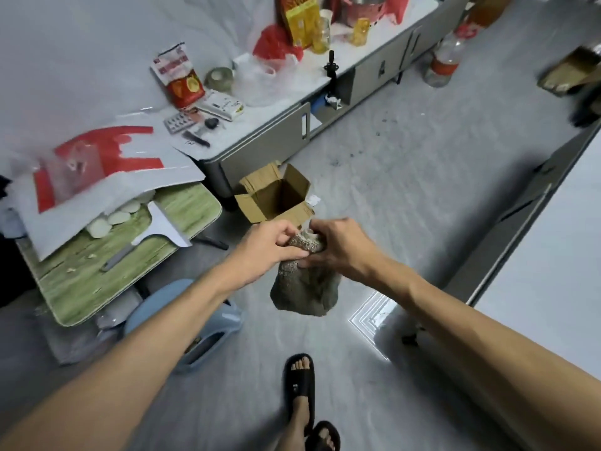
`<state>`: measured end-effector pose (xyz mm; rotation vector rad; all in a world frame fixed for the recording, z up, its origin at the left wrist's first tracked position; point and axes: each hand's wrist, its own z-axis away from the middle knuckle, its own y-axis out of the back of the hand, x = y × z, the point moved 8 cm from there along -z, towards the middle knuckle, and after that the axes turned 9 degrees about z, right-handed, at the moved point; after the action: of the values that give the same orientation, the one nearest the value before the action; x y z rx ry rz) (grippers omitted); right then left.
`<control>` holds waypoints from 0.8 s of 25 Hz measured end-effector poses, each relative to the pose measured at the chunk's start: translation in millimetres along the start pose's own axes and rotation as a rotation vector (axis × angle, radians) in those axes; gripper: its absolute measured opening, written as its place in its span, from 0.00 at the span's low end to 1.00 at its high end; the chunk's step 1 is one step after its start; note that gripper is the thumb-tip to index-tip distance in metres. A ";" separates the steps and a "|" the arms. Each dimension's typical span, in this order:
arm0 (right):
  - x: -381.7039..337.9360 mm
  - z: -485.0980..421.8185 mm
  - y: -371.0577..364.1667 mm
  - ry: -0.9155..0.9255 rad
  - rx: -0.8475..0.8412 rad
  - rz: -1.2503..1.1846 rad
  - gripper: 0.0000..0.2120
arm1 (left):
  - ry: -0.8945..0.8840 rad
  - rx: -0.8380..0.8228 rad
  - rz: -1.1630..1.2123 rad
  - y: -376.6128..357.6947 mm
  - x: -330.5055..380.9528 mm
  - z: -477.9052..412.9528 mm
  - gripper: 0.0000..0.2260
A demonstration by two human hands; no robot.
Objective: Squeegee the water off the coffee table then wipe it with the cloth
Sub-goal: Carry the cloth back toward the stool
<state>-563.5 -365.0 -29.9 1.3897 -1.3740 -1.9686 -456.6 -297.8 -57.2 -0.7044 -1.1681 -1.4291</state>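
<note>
A grey cloth [304, 288] hangs bunched in mid-air over the floor, in front of me. My left hand [266, 245] pinches its upper left part and my right hand [338, 245] grips its top from the right. A white squeegee [162, 227] with a grey handle lies on the green wood-patterned coffee table [97, 271] at the left, away from both hands. White round pieces [110, 219] lie on the table beside the squeegee. A white and red plastic bag [97, 170] covers the table's far part.
An open cardboard box [276, 196] stands on the floor just beyond my hands. A long grey cabinet [279, 128] with packets and bottles runs along the back. A light blue stool [195, 323] is under my left forearm. My sandalled feet [300, 385] are below.
</note>
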 end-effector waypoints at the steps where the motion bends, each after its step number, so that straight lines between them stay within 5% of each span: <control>1: -18.6 -1.6 2.0 0.015 0.017 -0.051 0.22 | 0.025 0.008 0.085 11.4 -10.1 19.2 0.15; 4: -83.9 -15.8 -9.8 0.027 -0.027 -0.240 0.16 | 0.094 0.039 0.102 53.3 -58.0 85.5 0.25; 11: -171.4 -78.0 -76.7 -0.024 -0.077 -0.666 0.11 | 0.156 0.385 0.005 175.1 -164.3 165.3 0.12; 16: -170.2 -141.5 -180.6 0.052 -0.023 0.108 0.19 | 0.163 0.530 0.010 263.1 -250.3 174.0 0.12; 20: -168.5 -169.8 -278.3 -0.012 -0.070 0.003 0.18 | 0.236 0.571 -0.114 295.0 -311.8 172.6 0.09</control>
<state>-278.6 -198.3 -190.2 1.3458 -1.2991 -2.0064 -138.0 4.9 -201.6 -0.0700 -1.3552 -1.1472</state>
